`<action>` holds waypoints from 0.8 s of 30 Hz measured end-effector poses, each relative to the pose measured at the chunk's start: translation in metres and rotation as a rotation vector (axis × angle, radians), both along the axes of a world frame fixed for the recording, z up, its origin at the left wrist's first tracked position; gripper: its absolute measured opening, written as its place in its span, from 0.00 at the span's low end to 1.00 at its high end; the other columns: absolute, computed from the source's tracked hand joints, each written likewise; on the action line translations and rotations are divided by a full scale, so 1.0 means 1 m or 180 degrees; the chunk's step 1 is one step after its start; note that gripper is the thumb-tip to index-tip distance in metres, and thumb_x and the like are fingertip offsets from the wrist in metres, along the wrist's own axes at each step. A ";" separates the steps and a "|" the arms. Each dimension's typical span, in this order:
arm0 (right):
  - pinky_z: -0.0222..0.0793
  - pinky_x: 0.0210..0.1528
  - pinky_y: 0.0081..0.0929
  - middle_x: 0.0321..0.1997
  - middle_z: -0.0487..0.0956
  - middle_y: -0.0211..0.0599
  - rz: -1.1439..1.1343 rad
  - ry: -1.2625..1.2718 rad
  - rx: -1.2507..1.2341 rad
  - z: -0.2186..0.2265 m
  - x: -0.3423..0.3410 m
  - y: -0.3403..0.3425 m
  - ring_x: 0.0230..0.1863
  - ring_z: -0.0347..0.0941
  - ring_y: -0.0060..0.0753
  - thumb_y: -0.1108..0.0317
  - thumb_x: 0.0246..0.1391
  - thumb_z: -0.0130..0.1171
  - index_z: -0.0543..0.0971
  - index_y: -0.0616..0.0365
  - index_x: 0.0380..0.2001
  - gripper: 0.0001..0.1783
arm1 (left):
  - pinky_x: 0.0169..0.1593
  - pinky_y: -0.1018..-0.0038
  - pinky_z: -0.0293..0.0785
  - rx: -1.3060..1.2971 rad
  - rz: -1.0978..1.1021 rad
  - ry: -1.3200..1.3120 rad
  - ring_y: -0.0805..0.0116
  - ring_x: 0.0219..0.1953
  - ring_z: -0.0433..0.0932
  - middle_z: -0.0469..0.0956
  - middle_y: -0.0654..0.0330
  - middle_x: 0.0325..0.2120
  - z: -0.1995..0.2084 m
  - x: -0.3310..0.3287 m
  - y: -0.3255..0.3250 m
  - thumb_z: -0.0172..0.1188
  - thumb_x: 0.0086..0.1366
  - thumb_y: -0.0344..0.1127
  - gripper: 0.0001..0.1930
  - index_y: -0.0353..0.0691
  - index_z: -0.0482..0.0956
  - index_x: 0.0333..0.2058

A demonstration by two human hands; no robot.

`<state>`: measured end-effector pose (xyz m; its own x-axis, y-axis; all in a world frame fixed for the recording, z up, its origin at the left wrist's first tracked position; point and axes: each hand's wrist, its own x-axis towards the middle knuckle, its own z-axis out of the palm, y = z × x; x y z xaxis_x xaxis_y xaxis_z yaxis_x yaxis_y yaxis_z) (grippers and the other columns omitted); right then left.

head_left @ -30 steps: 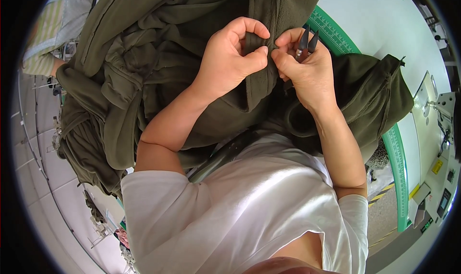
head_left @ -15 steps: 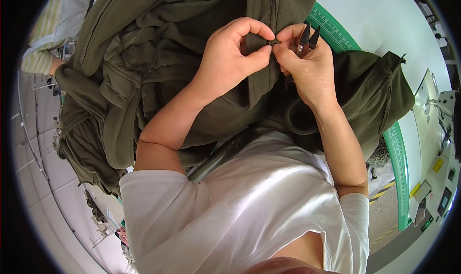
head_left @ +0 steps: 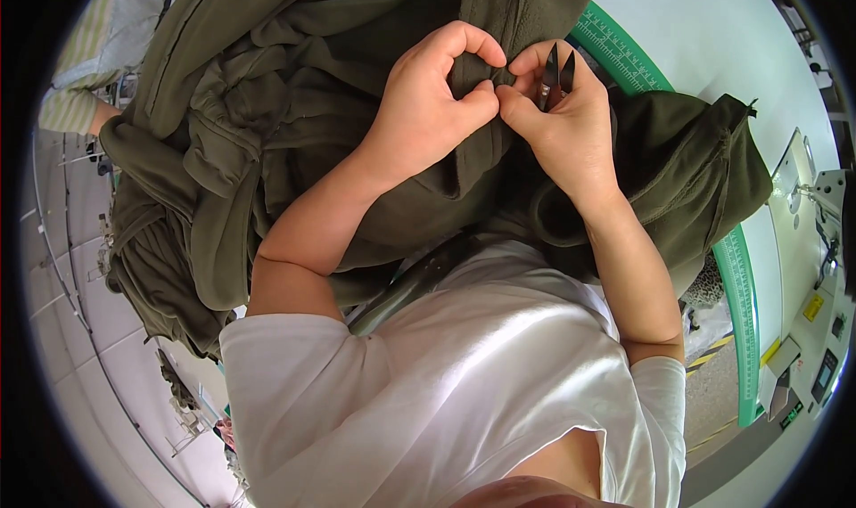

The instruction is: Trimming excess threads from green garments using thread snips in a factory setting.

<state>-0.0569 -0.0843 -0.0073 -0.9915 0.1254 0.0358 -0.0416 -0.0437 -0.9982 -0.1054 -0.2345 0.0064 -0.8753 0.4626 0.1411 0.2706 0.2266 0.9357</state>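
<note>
An olive-green fleece garment [head_left: 236, 138] lies bunched across my lap and the table, with a seamed strip [head_left: 486, 143] of it running up between my hands. My left hand [head_left: 419, 107] pinches the edge of this strip between thumb and forefinger. Right beside it, my right hand [head_left: 571, 129] pinches the same spot, its fingertips almost meeting the left ones. Tucked in the right hand's curled fingers is a pair of thread snips [head_left: 552, 69], dark blades pointing up and apart. Whatever lies exactly between the fingertips is too small to make out.
A green measuring strip [head_left: 624, 53] follows the pale table's [head_left: 713, 36] edge. At the right stands a sewing machine [head_left: 825, 192]. Another person's striped sleeve and forearm [head_left: 102, 118] show at the far left. Part of the garment [head_left: 704, 165] rests over the table edge.
Both hands have shifted slightly up and left while pinching the strip. My right hand has turned a little, so the snips now stand more upright and further left.
</note>
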 end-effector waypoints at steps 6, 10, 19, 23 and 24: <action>0.60 0.29 0.12 0.25 0.69 0.21 -0.0019 -0.0079 0.0040 0.000 -0.003 0.001 0.27 0.62 0.11 0.79 0.43 0.60 0.72 0.58 0.31 0.10 | 0.25 0.83 0.61 -0.0135 0.0009 0.0085 0.84 0.23 0.64 0.73 0.68 0.31 0.004 0.002 0.000 0.56 0.51 0.21 0.11 0.36 0.73 0.35; 0.60 0.27 0.12 0.24 0.68 0.22 0.0053 -0.0108 -0.0150 -0.006 -0.005 0.003 0.25 0.63 0.11 0.79 0.44 0.60 0.72 0.58 0.31 0.10 | 0.24 0.84 0.60 -0.0081 0.0089 -0.0109 0.85 0.20 0.63 0.73 0.68 0.27 0.008 0.003 0.001 0.56 0.51 0.21 0.11 0.36 0.73 0.35; 0.62 0.21 0.15 0.22 0.70 0.25 0.0469 -0.0466 -0.1396 -0.012 -0.011 0.012 0.20 0.65 0.14 0.80 0.44 0.59 0.72 0.60 0.30 0.09 | 0.23 0.87 0.59 0.0114 0.0026 -0.0669 0.88 0.19 0.63 0.69 0.71 0.21 0.009 0.000 0.000 0.57 0.53 0.21 0.12 0.37 0.73 0.38; 0.62 0.21 0.16 0.22 0.71 0.26 0.0514 -0.0510 -0.1539 -0.015 -0.011 0.014 0.19 0.66 0.16 0.80 0.44 0.59 0.72 0.60 0.31 0.09 | 0.24 0.87 0.60 0.0236 -0.0053 -0.0760 0.88 0.21 0.64 0.70 0.70 0.24 0.009 -0.001 0.001 0.57 0.54 0.22 0.13 0.36 0.72 0.39; 0.62 0.21 0.16 0.22 0.71 0.26 0.0513 -0.0513 -0.1537 -0.016 -0.011 0.014 0.19 0.66 0.16 0.80 0.44 0.59 0.72 0.60 0.31 0.09 | 0.25 0.87 0.61 0.0307 -0.0077 -0.0783 0.88 0.21 0.65 0.70 0.70 0.25 0.008 -0.001 0.002 0.57 0.54 0.22 0.13 0.36 0.72 0.40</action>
